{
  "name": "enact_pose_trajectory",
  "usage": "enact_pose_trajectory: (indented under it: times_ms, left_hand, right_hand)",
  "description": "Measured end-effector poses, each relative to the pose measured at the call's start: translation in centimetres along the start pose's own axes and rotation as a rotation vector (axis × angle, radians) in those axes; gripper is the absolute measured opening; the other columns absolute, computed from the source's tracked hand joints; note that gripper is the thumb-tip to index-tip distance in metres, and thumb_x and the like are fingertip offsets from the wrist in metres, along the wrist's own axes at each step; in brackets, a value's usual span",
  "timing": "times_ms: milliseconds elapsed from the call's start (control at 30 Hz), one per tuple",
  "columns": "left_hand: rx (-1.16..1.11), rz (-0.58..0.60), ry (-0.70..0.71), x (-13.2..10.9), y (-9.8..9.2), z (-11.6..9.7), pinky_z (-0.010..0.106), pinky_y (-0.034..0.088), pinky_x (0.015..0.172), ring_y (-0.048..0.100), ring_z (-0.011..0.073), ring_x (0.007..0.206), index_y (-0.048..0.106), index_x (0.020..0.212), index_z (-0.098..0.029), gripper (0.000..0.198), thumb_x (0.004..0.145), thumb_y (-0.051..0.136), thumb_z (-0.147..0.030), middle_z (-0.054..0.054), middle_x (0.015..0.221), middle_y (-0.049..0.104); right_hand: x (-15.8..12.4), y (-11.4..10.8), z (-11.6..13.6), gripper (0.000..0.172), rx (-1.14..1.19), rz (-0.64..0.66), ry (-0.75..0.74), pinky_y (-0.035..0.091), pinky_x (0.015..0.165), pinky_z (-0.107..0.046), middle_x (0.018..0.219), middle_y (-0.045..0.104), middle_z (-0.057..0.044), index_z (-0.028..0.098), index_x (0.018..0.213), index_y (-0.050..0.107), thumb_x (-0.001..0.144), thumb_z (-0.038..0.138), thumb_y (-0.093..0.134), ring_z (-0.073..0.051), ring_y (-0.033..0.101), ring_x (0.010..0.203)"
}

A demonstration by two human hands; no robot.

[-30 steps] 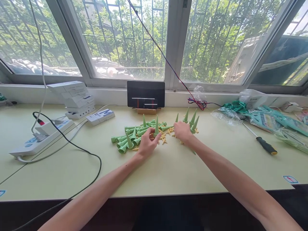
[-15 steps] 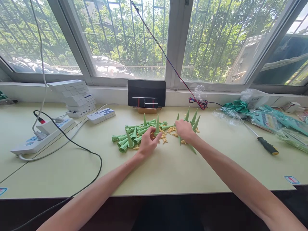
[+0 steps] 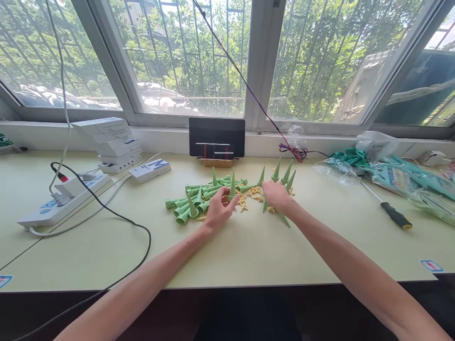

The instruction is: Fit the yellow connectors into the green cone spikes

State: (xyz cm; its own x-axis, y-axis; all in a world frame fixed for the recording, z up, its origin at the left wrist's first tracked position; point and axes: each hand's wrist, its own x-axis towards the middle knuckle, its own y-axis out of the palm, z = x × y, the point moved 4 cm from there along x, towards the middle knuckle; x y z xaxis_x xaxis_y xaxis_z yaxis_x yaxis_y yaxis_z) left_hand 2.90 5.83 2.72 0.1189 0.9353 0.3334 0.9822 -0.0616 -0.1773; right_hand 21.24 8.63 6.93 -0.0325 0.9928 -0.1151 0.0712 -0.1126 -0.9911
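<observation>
My left hand (image 3: 219, 209) is closed around the base of an upright green plastic spike (image 3: 232, 183), thumb on its right side. To that hand's left lies a pile of hollow green spikes (image 3: 183, 215), most on their sides, a few standing point up. My right hand (image 3: 277, 195) reaches down among the right-hand group, its fingers curled together over the small yellow plastic pieces (image 3: 254, 191); the fingertips are hidden. Just behind it stands a single green spike (image 3: 262, 175), and several more upright spikes (image 3: 286, 173) stand behind and to the right.
At the back, a black tablet (image 3: 216, 132) leans on a stand. White boxes (image 3: 110, 137) and a power strip (image 3: 64, 201) with cables are on the left. A screwdriver (image 3: 395, 215) and plastic bags (image 3: 391, 175) lie on the right.
My right hand has shifted slightly right and toward me, away from the single upright spike, which now shows more fully. My left hand and its spike have stayed in place.
</observation>
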Motion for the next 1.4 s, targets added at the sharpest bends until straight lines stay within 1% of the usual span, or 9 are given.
enact_pose_trajectory:
  times_ms: [167,300,400,500,567,767,867,1167,1400]
  left_hand:
    - [-0.006,0.002,-0.001,-0.1,0.0,-0.1,0.023,0.049,0.048,0.062,0.0129,0.059,0.054,0.087,-0.019,0.034,0.081,0.07,-0.048,0.002,0.082,0.062]
    - [-0.006,0.002,0.008,-0.1,0.0,-0.1,0.022,0.048,0.047,0.061,0.011,0.058,0.053,0.086,-0.019,0.034,0.081,0.069,-0.048,0.002,0.086,0.062]
    - [0.004,-0.008,0.018,0.0,-0.1,-0.1,0.021,0.045,0.046,0.058,0.009,0.054,0.052,0.086,-0.018,0.033,0.083,0.068,-0.047,0.001,0.085,0.061]
    - [-0.001,-0.021,0.024,0.0,-0.2,-0.1,0.021,0.043,0.043,0.056,0.0081,0.051,0.052,0.087,-0.018,0.033,0.083,0.067,-0.047,0.001,0.082,0.061]
    - [-0.014,-0.02,0.023,-0.1,-0.2,-0.1,0.021,0.043,0.043,0.055,0.0084,0.05,0.053,0.088,-0.018,0.033,0.084,0.066,-0.048,0.001,0.081,0.061]
    - [-0.032,-0.026,0.026,0.0,-0.2,0.2,0.022,0.045,0.042,0.055,0.0091,0.049,0.054,0.094,-0.018,0.032,0.085,0.065,-0.047,0.001,0.08,0.061]
    - [-0.035,-0.021,0.031,0.1,-0.2,0.4,0.022,0.044,0.042,0.054,0.0087,0.049,0.053,0.093,-0.018,0.031,0.086,0.064,-0.046,0.001,0.08,0.06]
    - [-0.045,-0.012,0.03,0.1,-0.2,0.4,0.021,0.043,0.041,0.054,0.0082,0.05,0.053,0.094,-0.018,0.029,0.087,0.064,-0.044,0.001,0.082,0.06]
    - [-0.019,-0.012,0.026,0.2,-0.3,0.7,0.02,0.042,0.041,0.054,0.0078,0.05,0.052,0.093,-0.018,0.03,0.087,0.064,-0.045,-0.001,0.08,0.057]
  right_hand:
    - [0.0,0.0,0.0,0.022,0.007,-0.017,-0.011,0.05,0.077,-0.029,0.105,0.069,-0.018,0.015,0.109,0.069,0.088,0.021,0.065,-0.025,0.069,0.099]
    - [-0.5,-0.3,0.9,0.017,0.016,-0.05,-0.066,0.048,0.075,-0.028,0.1,0.069,-0.017,0.014,0.103,0.071,0.09,0.018,0.061,-0.025,0.07,0.094]
    - [-1.0,-0.1,2.3,0.02,0.038,-0.091,-0.174,0.046,0.073,-0.026,0.103,0.07,-0.014,0.017,0.1,0.07,0.097,0.022,0.051,-0.022,0.068,0.095]
    - [-1.6,0.8,4.1,0.023,0.064,-0.133,-0.361,0.045,0.072,-0.025,0.101,0.07,-0.011,0.017,0.096,0.069,0.098,0.031,0.051,-0.021,0.068,0.093]
    - [-1.8,1.6,4.9,0.023,0.07,-0.169,-0.398,0.045,0.073,-0.026,0.099,0.07,-0.011,0.017,0.1,0.067,0.1,0.032,0.049,-0.022,0.068,0.092]
    - [-2.6,3.2,5.6,0.03,0.138,-0.251,-0.343,0.045,0.072,-0.028,0.106,0.069,-0.014,0.015,0.111,0.062,0.102,0.037,0.043,-0.024,0.069,0.091]
    - [-3.0,3.8,5.6,0.03,0.186,-0.246,-0.326,0.045,0.071,-0.029,0.108,0.069,-0.013,0.016,0.112,0.06,0.1,0.039,0.046,-0.024,0.069,0.091]
    - [-2.6,4.9,5.5,0.021,0.296,-0.239,-0.273,0.039,0.065,-0.029,0.102,0.07,-0.01,0.016,0.108,0.055,0.098,0.032,0.045,-0.024,0.068,0.093]
    - [-2.2,5.3,5.2,0.012,0.377,-0.274,-0.262,0.03,0.058,-0.028,0.092,0.069,-0.007,0.018,0.1,0.05,0.096,0.028,0.046,-0.021,0.065,0.082]
